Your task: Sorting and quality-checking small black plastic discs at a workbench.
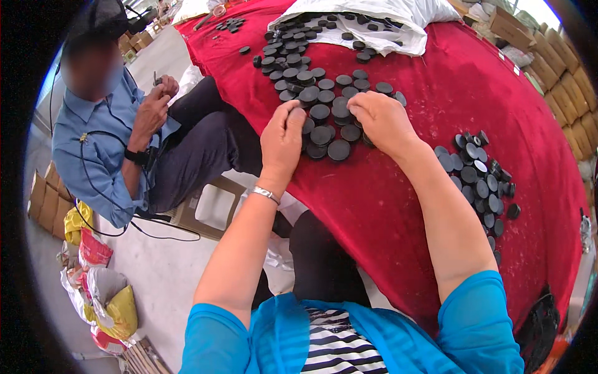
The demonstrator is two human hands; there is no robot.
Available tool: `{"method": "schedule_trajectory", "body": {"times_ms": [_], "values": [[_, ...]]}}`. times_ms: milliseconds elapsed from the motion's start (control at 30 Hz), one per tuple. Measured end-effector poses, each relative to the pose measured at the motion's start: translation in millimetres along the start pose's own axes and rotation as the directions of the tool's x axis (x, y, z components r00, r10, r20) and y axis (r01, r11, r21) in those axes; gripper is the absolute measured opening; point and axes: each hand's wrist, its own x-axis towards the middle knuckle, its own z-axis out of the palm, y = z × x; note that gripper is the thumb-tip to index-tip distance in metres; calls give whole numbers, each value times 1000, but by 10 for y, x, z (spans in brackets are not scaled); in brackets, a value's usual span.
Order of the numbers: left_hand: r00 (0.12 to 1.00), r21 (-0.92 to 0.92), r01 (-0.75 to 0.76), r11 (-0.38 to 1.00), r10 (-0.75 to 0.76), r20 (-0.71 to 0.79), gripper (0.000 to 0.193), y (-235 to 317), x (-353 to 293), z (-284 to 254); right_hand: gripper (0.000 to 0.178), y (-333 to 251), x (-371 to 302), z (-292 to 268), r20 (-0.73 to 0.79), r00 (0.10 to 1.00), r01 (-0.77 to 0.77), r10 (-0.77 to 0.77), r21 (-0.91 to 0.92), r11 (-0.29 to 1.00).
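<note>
A pile of round black discs, like caps (338,149), lies on the red cloth in front of me. My left hand (283,140) is at the pile's left side, fingers curled and pressed together against the thumb. Whatever it may hold is hidden. On the other side, my right hand (383,121) has its fingers bent and its fingertips at the discs. What lies under those fingers cannot be made out. A thick black disc (341,107) sits right beside the right fingertips. More discs (293,47) trail back toward a white sack (389,37) lying on its side.
A separate heap of black discs (479,181) lies to the right on the red cloth (523,124). At the left a seated co-worker (106,137) holds a small object in both hands. Stacked cartons (564,87) stand far right; bags (118,311) sit on the floor at left.
</note>
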Motion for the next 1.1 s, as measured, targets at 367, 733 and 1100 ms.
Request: {"method": "schedule_trajectory", "body": {"times_ms": [367, 733, 1100], "values": [[965, -509, 254, 822, -249, 80, 29, -17, 101, -96, 22, -110, -38, 91, 40, 997, 69, -64, -163, 984], [933, -678, 359, 642, -254, 254, 72, -12, 124, -210, 26, -145, -76, 117, 72, 993, 99, -90, -133, 986], [939, -591, 326, 737, -182, 290, 72, -23, 117, -192, 27, -158, 64, -237, 105, 994, -42, 18, 239, 970]]}}
